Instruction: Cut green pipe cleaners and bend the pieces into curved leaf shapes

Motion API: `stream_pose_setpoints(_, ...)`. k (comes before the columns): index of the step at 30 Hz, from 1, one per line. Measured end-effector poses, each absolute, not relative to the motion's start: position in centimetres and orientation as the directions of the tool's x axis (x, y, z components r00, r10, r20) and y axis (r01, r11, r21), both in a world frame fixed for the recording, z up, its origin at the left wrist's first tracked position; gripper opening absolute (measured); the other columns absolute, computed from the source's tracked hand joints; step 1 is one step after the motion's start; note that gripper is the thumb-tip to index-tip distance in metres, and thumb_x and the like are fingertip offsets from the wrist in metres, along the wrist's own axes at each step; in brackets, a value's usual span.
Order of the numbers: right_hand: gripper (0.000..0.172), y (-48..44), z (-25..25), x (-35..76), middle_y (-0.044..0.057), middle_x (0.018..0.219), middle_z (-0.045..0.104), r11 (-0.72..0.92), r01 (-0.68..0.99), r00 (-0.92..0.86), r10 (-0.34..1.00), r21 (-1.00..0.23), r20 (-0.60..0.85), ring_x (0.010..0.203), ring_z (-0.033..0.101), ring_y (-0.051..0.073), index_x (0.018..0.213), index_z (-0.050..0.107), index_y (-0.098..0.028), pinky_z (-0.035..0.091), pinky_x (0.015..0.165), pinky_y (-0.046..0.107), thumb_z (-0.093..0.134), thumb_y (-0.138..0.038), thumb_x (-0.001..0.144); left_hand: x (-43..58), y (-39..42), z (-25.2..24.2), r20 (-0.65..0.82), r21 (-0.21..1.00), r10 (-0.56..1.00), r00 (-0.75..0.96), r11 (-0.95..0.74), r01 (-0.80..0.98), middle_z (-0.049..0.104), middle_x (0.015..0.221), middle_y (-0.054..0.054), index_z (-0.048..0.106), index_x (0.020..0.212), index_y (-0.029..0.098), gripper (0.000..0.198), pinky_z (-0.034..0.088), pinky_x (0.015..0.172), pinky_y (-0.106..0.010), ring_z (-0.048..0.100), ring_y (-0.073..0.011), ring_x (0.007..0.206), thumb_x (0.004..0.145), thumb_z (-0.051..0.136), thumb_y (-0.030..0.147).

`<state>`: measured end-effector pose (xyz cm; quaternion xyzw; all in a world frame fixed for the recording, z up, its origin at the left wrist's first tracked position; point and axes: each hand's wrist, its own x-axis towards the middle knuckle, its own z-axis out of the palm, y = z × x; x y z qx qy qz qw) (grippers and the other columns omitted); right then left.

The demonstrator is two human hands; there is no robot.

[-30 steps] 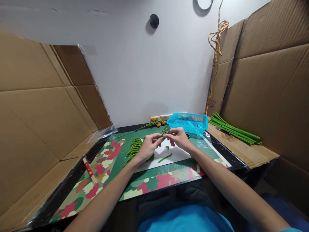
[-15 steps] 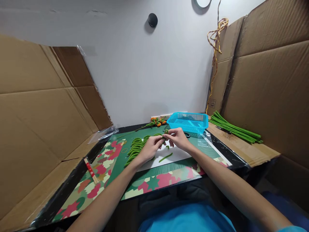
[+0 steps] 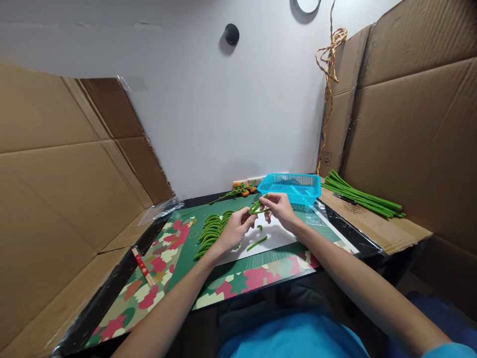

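A bent green pipe cleaner [image 3: 255,207] is held between my two hands above a white sheet [image 3: 276,235]. My left hand [image 3: 237,226] pinches its left end, and my right hand [image 3: 279,210] grips the right part with thumb and fingers. Left of my left hand lie rows of curved green pipe-cleaner pieces [image 3: 209,231], partly covered by that hand. On the sheet below are a short straight green piece [image 3: 257,243] and a tiny curled scrap [image 3: 260,227].
A blue plastic basket [image 3: 290,188] stands behind my right hand. Orange flowers on green stems [image 3: 244,189] lie at the back. Long green pipe cleaners [image 3: 361,196] and a black pen [image 3: 345,199] rest on cardboard at right. Paper-wrapped chopsticks [image 3: 143,266] lie left. Cardboard walls [image 3: 417,124] flank the table.
My hands have moved slightly apart, and the green pipe cleaner between them now shows as an open bend. The camera view has shifted a little.
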<state>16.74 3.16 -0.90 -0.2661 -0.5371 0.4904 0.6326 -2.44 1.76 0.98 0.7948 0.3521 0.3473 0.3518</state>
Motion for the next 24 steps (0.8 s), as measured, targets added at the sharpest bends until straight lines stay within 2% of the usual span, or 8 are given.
stream_pose_setpoints(4, 0.043, 3.08, -0.91, 16.51, -0.001, 0.064, 0.066, 0.393, -0.344, -0.037, 0.902, -0.853, 0.430, 0.032, 0.053, 0.010, 0.077, 0.070, -0.015, 0.043, 0.029, 0.024, 0.084, -0.055, 0.075, -2.30, 1.52, 1.20, 0.311, 0.841, 0.808, 0.501, -0.480, 0.251, 0.054, 0.068, 0.004, 0.049, 0.079, 0.020, 0.039, 0.036, 0.059, -0.025, 0.046, -0.0120, 0.061, 0.094, 0.067, 0.051)
stream_pose_setpoints(9, 0.038, 2.93, -0.73, 16.59, -0.004, 0.059, 0.061, 0.410, -0.347, 0.002, 0.900, -0.844, 0.436, 0.031, 0.050, 0.009, 0.074, 0.068, -0.015, 0.039, 0.027, 0.022, 0.084, -0.050, 0.076, -2.30, 1.34, 1.33, 0.334, 0.828, 0.793, 0.510, -0.505, 0.243, 0.055, 0.070, 0.003, 0.053, 0.079, 0.019, 0.041, 0.040, 0.064, -0.027, 0.048, -0.0127, 0.062, 0.101, 0.057, 0.054)
stream_pose_setpoints(13, 0.037, 2.78, -0.56, 16.60, -0.004, 0.057, 0.060, 0.416, -0.337, 0.002, 0.897, -0.844, 0.442, 0.031, 0.049, 0.008, 0.072, 0.067, -0.016, 0.036, 0.027, 0.021, 0.084, -0.049, 0.076, -2.36, 1.20, 1.05, 0.398, 0.717, 0.787, 0.471, -0.587, 0.375, 0.053, 0.072, 0.004, 0.052, 0.085, 0.020, 0.035, 0.036, 0.064, -0.026, 0.047, -0.0131, 0.064, 0.101, 0.058, 0.051)
stream_pose_setpoints(17, 0.039, 2.60, -0.38, 16.48, -0.005, 0.052, 0.058, 0.404, -0.333, -0.033, 0.898, -0.852, 0.439, 0.029, 0.049, 0.009, 0.069, 0.064, -0.017, 0.035, 0.026, 0.021, 0.084, -0.050, 0.075, -2.43, 1.00, 0.99, 0.429, 0.588, 0.767, 0.477, -0.638, 0.498, 0.051, 0.070, 0.004, 0.047, 0.080, 0.021, 0.035, 0.033, 0.065, -0.028, 0.044, -0.0140, 0.064, 0.104, 0.051, 0.046)
stream_pose_setpoints(24, 0.039, 2.22, -0.16, 16.48, -0.004, 0.048, 0.059, 0.393, -0.311, -0.067, 0.899, -0.865, 0.432, 0.026, 0.049, 0.011, 0.067, 0.061, -0.018, 0.029, 0.026, 0.020, 0.083, -0.049, 0.075, -2.45, 0.82, 1.35, 0.411, 0.523, 0.755, 0.512, -0.655, 0.545, 0.046, 0.068, 0.004, 0.043, 0.075, 0.022, 0.036, 0.031, 0.065, -0.028, 0.041, -0.0149, 0.065, 0.104, 0.052, 0.042)
